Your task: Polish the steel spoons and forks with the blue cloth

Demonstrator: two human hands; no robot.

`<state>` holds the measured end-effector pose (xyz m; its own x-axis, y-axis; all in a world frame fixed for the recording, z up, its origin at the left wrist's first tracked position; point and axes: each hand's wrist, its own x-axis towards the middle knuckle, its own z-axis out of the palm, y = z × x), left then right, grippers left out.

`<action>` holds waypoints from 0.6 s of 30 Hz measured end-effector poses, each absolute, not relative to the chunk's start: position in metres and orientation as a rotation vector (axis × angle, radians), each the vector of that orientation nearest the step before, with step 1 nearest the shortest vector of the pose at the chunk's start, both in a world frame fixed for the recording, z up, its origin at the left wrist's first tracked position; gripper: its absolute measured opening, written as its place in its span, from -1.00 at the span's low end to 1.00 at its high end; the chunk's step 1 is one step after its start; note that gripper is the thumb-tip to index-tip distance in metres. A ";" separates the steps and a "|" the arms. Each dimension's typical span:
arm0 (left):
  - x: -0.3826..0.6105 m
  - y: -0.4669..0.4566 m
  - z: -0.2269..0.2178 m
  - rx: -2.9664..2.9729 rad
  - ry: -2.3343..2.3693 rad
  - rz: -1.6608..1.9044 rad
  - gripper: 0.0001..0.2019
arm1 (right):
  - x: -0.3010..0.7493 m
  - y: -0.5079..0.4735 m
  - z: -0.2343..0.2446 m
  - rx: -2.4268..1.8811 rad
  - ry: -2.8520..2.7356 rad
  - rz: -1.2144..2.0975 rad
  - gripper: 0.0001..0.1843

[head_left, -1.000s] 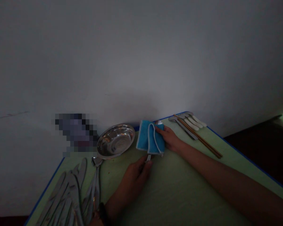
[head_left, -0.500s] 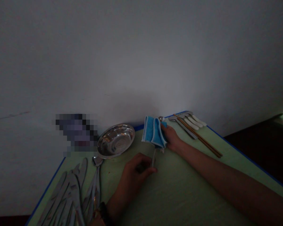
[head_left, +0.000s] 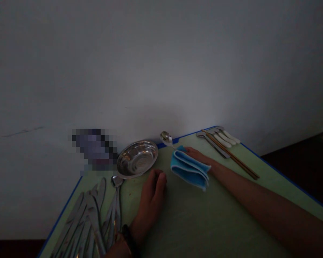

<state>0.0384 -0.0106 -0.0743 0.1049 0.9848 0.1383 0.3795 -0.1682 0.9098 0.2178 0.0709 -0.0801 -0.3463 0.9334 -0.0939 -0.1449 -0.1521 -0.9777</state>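
Observation:
A folded blue cloth [head_left: 190,166] with pale edging is in my right hand [head_left: 197,154], whose fingers are mostly hidden behind it. Out of the cloth's upper left pokes a spoon [head_left: 166,138], its shiny bowl raised and its handle covered by the folds. My left hand [head_left: 154,191] is closed, with curled fingers and nothing showing in them. It is just below the round metal bowl [head_left: 137,159], left of the cloth.
Several table knives [head_left: 83,222] lie at the lower left, beside a few spoons [head_left: 115,204]. Chopsticks [head_left: 234,157], a spoon [head_left: 214,145] and white-handled forks [head_left: 226,138] lie at the far right. A blurred-out object [head_left: 94,147] leans near the wall [head_left: 161,64].
The spoon's handle has left my left hand, which has drawn back leftward and closed. My right hand has turned the cloth, and the spoon's bowl now points up and left.

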 end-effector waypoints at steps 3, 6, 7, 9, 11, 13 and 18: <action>0.038 -0.009 -0.076 1.582 1.385 1.105 -0.73 | 0.221 0.064 -0.072 -0.916 -1.602 1.830 -0.75; 0.039 -0.006 -0.076 1.500 1.449 1.087 -0.69 | 0.219 0.059 -0.064 -0.880 -1.924 1.881 -0.75; 0.039 -0.005 -0.076 1.492 1.485 1.070 -0.67 | 0.218 0.058 -0.062 -0.876 -2.031 1.882 -0.74; 0.039 -0.004 -0.075 1.516 1.551 1.032 -0.65 | 0.219 0.058 -0.056 -0.891 -2.203 1.876 -0.73; 0.039 -0.005 -0.075 1.546 1.554 1.031 -0.65 | 0.224 0.059 -0.048 -0.948 -2.323 1.864 -0.72; 0.039 -0.006 -0.075 1.524 1.518 1.068 -0.65 | 0.235 0.061 -0.037 -1.036 -2.421 1.810 -0.71; 0.036 -0.009 -0.076 1.630 1.486 1.132 -0.65 | 0.275 0.062 -0.005 -1.237 -2.529 1.460 -0.72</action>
<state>0.0364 -0.0085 -0.0761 -0.0156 0.9856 0.1682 0.4237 -0.1458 0.8940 0.2746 0.0622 -0.0046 -0.6952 0.6081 -0.3832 0.6360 0.2720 -0.7222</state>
